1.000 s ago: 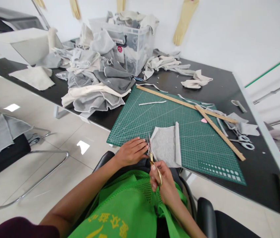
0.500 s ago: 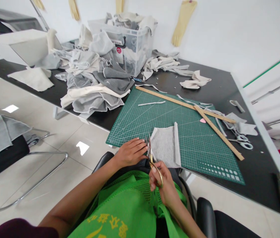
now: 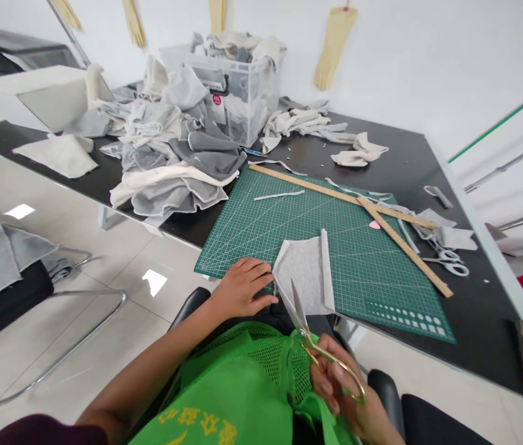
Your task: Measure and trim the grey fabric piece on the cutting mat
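Observation:
My left hand rests at the near edge of the green cutting mat, fingers curled against the left edge of a grey fabric piece with a white strip along its right side. My right hand is low over my lap, fingers through the gold handles of the scissors. The blades are together and point up toward the fabric's near edge, without touching it as far as I can see.
Two wooden rulers cross on the mat's far right. A second pair of scissors and fabric scraps lie right of the mat. A heap of grey and cream cloth and a clear plastic bin stand at the back left.
My right hand has pulled the scissors back and down to the right, away from the fabric's left edge. My left hand has stayed by the fabric.

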A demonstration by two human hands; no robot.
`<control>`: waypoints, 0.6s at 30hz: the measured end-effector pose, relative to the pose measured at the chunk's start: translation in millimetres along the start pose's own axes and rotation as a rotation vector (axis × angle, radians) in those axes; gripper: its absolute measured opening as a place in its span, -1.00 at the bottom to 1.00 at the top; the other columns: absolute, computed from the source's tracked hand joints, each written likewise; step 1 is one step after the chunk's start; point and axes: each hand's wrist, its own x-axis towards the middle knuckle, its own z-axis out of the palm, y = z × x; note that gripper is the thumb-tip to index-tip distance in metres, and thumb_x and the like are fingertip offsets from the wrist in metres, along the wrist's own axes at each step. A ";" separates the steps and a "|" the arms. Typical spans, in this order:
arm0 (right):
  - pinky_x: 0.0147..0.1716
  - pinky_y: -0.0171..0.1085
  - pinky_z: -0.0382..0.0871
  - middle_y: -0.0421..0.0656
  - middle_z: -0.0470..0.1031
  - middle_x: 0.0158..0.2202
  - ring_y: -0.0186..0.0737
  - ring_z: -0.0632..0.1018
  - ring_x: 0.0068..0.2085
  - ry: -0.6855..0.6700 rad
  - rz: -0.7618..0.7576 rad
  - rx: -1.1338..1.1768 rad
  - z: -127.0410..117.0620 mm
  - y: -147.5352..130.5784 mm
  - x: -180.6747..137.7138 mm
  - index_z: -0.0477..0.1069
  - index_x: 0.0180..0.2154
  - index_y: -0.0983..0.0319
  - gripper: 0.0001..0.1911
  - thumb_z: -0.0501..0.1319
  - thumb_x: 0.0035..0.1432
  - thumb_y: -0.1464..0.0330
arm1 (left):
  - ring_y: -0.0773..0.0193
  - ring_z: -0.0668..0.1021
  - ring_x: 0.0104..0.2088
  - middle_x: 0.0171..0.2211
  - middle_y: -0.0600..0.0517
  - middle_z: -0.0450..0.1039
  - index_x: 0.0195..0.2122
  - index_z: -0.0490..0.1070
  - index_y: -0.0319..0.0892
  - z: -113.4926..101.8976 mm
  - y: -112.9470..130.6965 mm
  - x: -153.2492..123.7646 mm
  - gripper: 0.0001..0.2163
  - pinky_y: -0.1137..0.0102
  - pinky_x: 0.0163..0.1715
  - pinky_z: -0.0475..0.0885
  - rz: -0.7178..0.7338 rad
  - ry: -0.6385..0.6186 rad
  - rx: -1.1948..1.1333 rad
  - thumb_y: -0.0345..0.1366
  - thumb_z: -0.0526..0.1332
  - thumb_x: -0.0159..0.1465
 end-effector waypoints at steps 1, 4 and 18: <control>-0.69 -0.40 -0.04 -0.35 0.23 -0.57 -0.45 0.06 -0.67 0.003 0.004 0.011 -2.9 -2.0 -1.5 0.29 -0.24 0.13 -0.51 0.28 0.13 -0.13 | 0.05 0.52 0.01 -0.05 -0.08 0.54 -0.11 0.52 -0.15 -2.3 3.4 4.5 -0.65 0.10 0.00 0.44 -0.032 -0.004 0.004 0.05 0.25 0.34; -0.73 -0.40 0.01 -0.34 0.24 -0.55 -0.44 0.10 -0.68 0.042 -0.015 0.088 -7.3 -7.1 1.7 0.29 -0.26 0.12 -0.56 0.27 0.16 -0.09 | 0.11 0.52 -0.14 -0.27 -0.04 0.54 -0.32 0.52 -0.16 -3.1 11.9 20.8 -0.68 0.17 -0.14 0.45 -0.107 -0.011 0.062 -0.02 0.20 0.40; -0.67 -0.43 0.06 -0.30 0.22 -0.54 -0.48 0.18 -0.63 0.211 -0.037 0.431 -0.6 -21.0 28.2 0.55 -0.22 0.23 -0.63 0.32 0.21 0.05 | 0.11 0.32 0.35 0.22 0.00 0.44 0.18 0.42 -0.13 9.8 -22.7 60.8 -0.69 0.11 0.34 0.28 0.248 -0.176 -0.031 -0.30 0.19 0.42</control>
